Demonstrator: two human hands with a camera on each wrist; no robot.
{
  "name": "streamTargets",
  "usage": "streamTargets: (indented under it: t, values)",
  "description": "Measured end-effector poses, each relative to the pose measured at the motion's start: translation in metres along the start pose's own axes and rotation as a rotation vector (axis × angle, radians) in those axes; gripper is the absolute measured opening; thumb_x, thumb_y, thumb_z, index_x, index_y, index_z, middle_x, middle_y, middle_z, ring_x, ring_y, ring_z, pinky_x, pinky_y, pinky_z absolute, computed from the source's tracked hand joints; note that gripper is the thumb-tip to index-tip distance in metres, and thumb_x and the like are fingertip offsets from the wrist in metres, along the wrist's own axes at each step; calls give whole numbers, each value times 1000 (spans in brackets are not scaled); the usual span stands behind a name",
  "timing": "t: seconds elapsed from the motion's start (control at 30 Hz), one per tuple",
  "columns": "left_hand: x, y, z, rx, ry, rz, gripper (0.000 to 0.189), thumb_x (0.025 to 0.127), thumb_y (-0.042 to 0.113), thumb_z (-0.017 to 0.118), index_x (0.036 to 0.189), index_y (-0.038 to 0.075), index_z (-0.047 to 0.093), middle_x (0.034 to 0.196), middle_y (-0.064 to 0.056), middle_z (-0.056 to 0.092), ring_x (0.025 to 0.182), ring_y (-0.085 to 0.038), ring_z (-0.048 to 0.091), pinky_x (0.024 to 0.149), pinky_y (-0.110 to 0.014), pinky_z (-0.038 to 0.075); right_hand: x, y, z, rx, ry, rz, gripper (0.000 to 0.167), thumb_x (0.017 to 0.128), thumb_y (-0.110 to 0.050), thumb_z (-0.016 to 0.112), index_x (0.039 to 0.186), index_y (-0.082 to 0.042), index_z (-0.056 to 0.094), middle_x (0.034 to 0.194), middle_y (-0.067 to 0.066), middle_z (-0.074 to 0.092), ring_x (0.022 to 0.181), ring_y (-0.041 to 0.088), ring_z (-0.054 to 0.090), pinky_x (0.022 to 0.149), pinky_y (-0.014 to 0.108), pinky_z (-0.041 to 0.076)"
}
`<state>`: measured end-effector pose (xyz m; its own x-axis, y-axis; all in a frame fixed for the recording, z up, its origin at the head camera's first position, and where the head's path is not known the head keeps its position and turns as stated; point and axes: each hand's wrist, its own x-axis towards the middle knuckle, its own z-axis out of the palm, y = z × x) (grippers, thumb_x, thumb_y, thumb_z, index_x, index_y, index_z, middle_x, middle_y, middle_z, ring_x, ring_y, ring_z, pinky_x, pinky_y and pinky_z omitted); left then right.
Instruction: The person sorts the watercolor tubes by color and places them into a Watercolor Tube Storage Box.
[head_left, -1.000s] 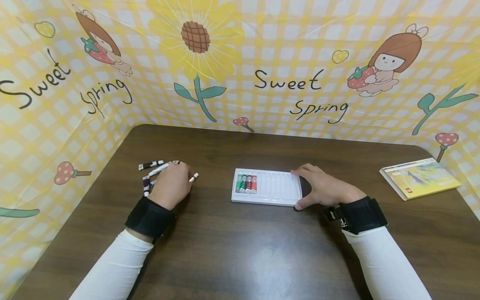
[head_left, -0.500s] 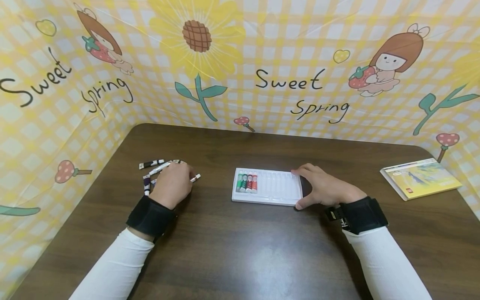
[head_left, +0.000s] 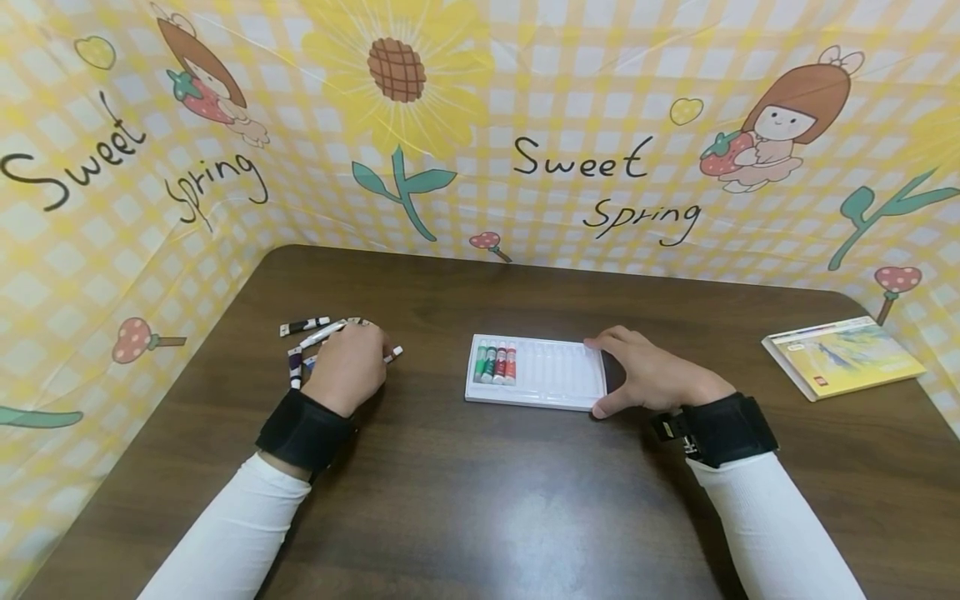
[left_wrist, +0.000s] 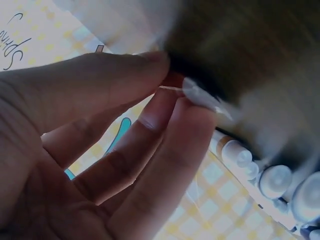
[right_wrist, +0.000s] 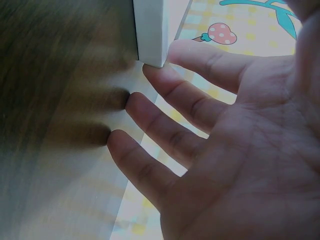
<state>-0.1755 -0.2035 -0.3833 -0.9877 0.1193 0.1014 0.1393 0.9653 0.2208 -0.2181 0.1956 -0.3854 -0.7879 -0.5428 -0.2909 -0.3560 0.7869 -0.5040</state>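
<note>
In the head view my left hand [head_left: 348, 367] is over the paint tubes at the left. In the left wrist view its thumb and fingertips pinch a paint tube [left_wrist: 200, 95] showing a white end and a bit of red. A white tip [head_left: 394, 353] sticks out to the right of these fingers. My right hand [head_left: 648, 375] holds the right end of a white plastic tray [head_left: 555, 403], thumb at the near corner and fingers at the far one. The tray corner [right_wrist: 152, 40] meets the fingertips in the right wrist view. Green and red tubes [head_left: 495, 365] fill the tray's left slots.
Loose tubes with dark and white bodies lie around the left hand, such as a black-and-white tube [head_left: 303, 326] and a dark purple one [head_left: 295, 367]. A yellow box [head_left: 843, 357] lies at the right of the brown table [head_left: 480, 500]. Patterned cloth [head_left: 480, 125] surrounds the table.
The white tip at my left fingers has turned slightly and shows a little farther right. My right hand and the tray keep their places.
</note>
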Motion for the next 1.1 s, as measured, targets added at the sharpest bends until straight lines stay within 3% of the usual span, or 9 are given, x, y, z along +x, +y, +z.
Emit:
streamTargets:
  t: [0.3,0.6,0.87,1.1]
  values:
    - [0,0,1,6,-5,-17,23,91,-5,61,81,5,79,87,-19,75,74,-36,71,64,-51,57,0,1,1,12,0,-3,100,81,-35,92,161,-4,39,163,24,35,145,42,38,117,64,39]
    - [0,-1,1,15,28,20,23,87,-8,61,77,6,77,78,-15,73,73,-35,69,62,-51,55,-1,0,0,14,2,-8,100,81,-34,92,161,-3,39,162,25,36,144,42,39,117,64,39]
    - [0,-3,3,-18,-1,-1,21,88,-6,62,91,4,80,88,-18,75,78,-37,71,67,-53,57,-1,0,0,8,4,-6,100,81,-34,92,160,-3,39,162,24,36,144,42,39,117,65,38]
    - [0,-3,4,-9,0,12,21,88,-7,62,93,3,80,88,-19,76,79,-38,71,68,-53,57,0,0,1,7,2,-1,100,81,-35,92,161,-3,39,162,24,36,144,41,39,117,64,38]
